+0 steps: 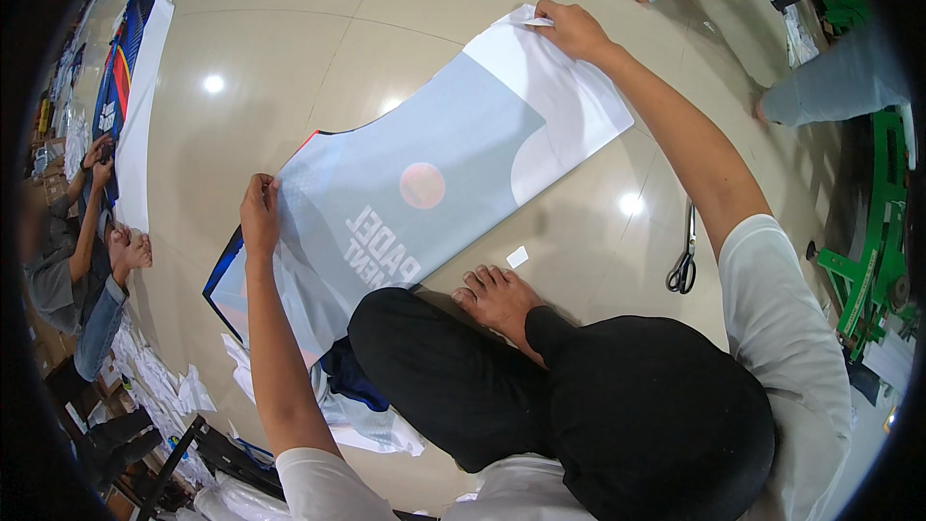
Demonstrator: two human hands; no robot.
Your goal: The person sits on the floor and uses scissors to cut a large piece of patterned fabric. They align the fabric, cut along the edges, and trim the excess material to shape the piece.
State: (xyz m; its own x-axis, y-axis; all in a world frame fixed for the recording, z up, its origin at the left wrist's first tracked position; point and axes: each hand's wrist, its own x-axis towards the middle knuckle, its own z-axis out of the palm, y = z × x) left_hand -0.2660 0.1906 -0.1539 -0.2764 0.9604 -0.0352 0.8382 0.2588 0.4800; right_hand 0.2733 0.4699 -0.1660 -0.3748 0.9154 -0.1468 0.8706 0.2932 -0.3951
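A large printed fabric panel (pixel 463 150) is spread out between my two hands over the tiled floor. Its pale grey-blue side faces up, with a round spot and mirrored lettering showing faintly through. Dark blue and red edging shows along its left part. My left hand (pixel 258 215) is closed in a pinch on the panel's left part. At the far right, my right hand (pixel 576 32) grips the white corner, where the cloth bunches under the fingers. Beside my left knee, dark blue cloth (pixel 352 376) lies partly under the panel.
Black-handled scissors (pixel 683 265) lie on the floor to the right. A small white piece (pixel 518 257) rests near my bare foot (pixel 502 304). At left, another person (pixel 72 241) handles blue cloth (pixel 114 96). Someone stands at upper right, by a green metal frame (pixel 876 232).
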